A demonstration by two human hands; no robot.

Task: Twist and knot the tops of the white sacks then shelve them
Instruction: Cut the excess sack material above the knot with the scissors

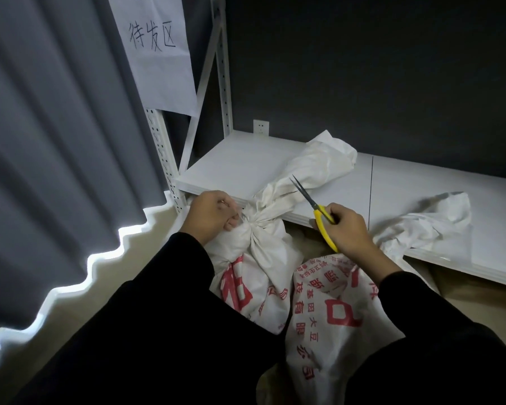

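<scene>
grey curtain (56,141) fills the left of the frame, dark wall (362,68) the upper right. white shelf (246,165) runs from centre to the right edge, its upright (224,68) rising at upper centre. your black sleeves come in from the bottom.

two white sacks with red print sit on the floor below the shelf's front edge. the tied sack (254,258) is at centre, neck cinched, and its long twisted top (319,165) lies up across the shelf board. the second sack (327,331) is at bottom centre, just beside the first. a crumpled white sack top (433,226) lies on the shelf edge at right; can't tell if it belongs to the second sack.

paper sign (158,54) with handwriting hangs at upper centre-left.

your left hand (211,214) is at the tied sack's neck, fingers curled tight and gripping it. your right hand (348,232) is just right of it, fingers wrapped round the yellow handles of the scissors (319,209). blades nearly closed, pointing up-left over the twisted top; can't tell if touching.

wall socket (260,127) sits above the shelf's back.
</scene>
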